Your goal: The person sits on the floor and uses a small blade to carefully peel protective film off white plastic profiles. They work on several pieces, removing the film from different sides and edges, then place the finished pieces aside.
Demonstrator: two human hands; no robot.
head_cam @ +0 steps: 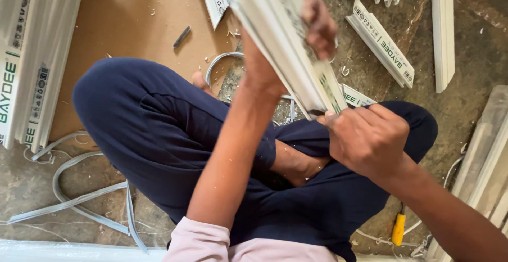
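Sleeve [211,241] edge, pale pink, sits nearest at 6 o'clock, above crossed legs in navy trousers [159,129]. A yellow-handled tool [398,228] lies on the floor at 5 o'clock, untouched.

Right hand [368,137], just right of centre, is curled into a tight fist at the lower end of the profile [286,39]; the fingertips press against that end, though whether they pinch a small tool or a strip there I cannot tell. Left hand [317,24], at 12 o'clock, is wrapped round the profile's far side, fingers closed over its edge, holding it tilted up off the lap. The profile itself is a white plastic length with printed film, running from top centre down to the right hand.

Judging by how things lie, work on this piece looks part done: grey strips [79,198] lie loose at 8 o'clock and a curl of the same behind the knee at 12, with white shavings scattered about, while the held end is not yet free of the hands.

Farther out, stacked profiles [32,55] lie at 10 o'clock beside a brown board [132,18], cut offcuts [381,42] at 1 o'clock, and more lengths [487,156] at 3.
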